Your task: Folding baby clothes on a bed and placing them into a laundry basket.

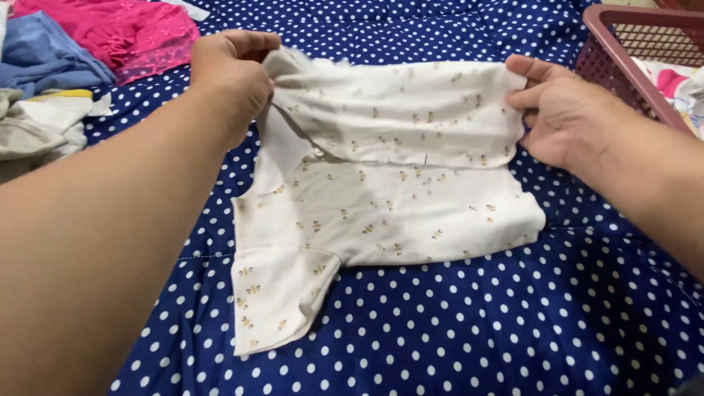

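Note:
A small white garment with tiny yellow-brown prints lies on a navy polka-dot bedspread. Its upper part is folded over toward me, and one short sleeve sticks out at the lower left. My left hand pinches the folded edge at the garment's top left corner. My right hand grips the same folded edge at the right end, fingers curled around the cloth. The fold is stretched between both hands, slightly lifted off the lower layer.
At the top left lies a pile of clothes: a pink piece, a blue piece and a pale grey-white piece. A maroon plastic basket with colourful cloth inside stands at the top right.

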